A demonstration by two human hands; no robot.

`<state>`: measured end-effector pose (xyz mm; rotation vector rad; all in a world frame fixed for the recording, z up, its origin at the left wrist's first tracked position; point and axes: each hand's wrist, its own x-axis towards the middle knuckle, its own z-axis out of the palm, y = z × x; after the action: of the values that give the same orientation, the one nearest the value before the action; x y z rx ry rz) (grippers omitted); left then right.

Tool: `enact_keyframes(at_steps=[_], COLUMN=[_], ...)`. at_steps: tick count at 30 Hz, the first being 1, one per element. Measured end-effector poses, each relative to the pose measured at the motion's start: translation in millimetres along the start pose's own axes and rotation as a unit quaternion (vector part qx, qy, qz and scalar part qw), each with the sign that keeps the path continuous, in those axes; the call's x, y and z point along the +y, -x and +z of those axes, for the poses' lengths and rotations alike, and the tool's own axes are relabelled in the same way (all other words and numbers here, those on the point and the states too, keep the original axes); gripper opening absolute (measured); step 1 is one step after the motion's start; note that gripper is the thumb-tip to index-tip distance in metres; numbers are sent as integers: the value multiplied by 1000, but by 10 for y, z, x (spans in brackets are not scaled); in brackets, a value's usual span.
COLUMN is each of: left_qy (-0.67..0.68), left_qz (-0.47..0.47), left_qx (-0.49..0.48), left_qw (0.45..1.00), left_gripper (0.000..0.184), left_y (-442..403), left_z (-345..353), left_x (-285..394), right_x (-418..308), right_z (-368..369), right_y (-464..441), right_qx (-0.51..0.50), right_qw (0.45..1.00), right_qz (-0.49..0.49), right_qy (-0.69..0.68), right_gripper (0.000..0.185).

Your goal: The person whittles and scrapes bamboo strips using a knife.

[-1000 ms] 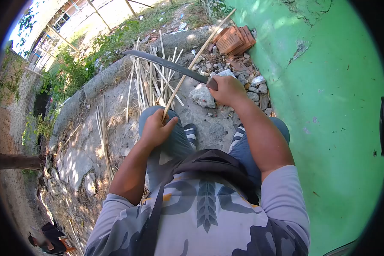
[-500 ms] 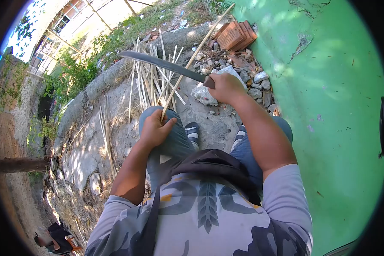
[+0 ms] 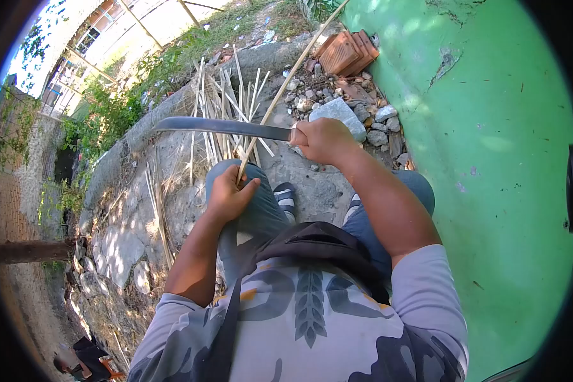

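My right hand (image 3: 325, 140) is closed round the handle of a machete (image 3: 226, 127). Its long dark blade points left and crosses the upper side of a bamboo strip (image 3: 286, 83); whether the edge touches it I cannot tell. The lower end of that long pale strip is gripped in my left hand (image 3: 232, 196), which rests at my left knee. From there the strip slants up and right, past the rubble. Behind the blade lies a loose pile of pale split strips (image 3: 216, 105) on the ground.
Stones (image 3: 340, 118) and stacked clay roof tiles (image 3: 347, 54) lie ahead on the right, beside a green wall (image 3: 490, 159). More strips (image 3: 158, 204) lie on the left. Green plants (image 3: 111, 114) grow beyond a low ledge. A person in dark clothing (image 3: 92, 356) is at the lower left.
My right hand has drawn the machete down and slightly left along the strip, and the blade now lies more level. My left hand keeps its hold on the strip, almost unmoved.
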<state>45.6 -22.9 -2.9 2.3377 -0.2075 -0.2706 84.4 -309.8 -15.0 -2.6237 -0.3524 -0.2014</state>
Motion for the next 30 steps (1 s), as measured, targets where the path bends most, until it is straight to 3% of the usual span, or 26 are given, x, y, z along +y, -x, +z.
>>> enact_keyframes(at_steps=[2, 6, 9, 12, 15, 21, 24, 27, 30], left_qy=[-22, -50, -69, -64, -18, 19, -9, -25, -41], left_qz=[21, 30, 31, 30, 33, 4, 23, 39, 36], left_qx=[0, 17, 5, -10, -12, -11, -8, -9, 4], left_qw=[1000, 998, 997, 997, 999, 1000, 1000, 999, 999], left_gripper=[35, 37, 37, 37, 37, 36, 36, 37, 38], left_y=[1, 12, 5, -27, -6, -17, -45, -23, 5], left_z=[15, 11, 16, 30, 21, -36, -1, 30, 6], left_x=[22, -54, -51, -30, -26, -112, -109, -87, -56], right_x=[-133, 151, 281, 112, -109, 269, 124, -122, 44], right_z=[-35, -17, 2, 48, -66, -14, 114, 36, 83], right_y=[22, -48, -66, 4, 20, -66, -27, 66, -4], right_qx=[-45, 2, 8, 0, -83, 21, 19, -81, -62], right_qw=[998, 996, 997, 1000, 995, 989, 997, 995, 998], right_qz=[-9, 60, 69, 17, 8, 73, 9, -64, -30], right_qy=[52, -65, -44, 17, 54, -125, -71, 9, 7], right_gripper=[21, 21, 18, 15, 16, 21, 17, 17, 17])
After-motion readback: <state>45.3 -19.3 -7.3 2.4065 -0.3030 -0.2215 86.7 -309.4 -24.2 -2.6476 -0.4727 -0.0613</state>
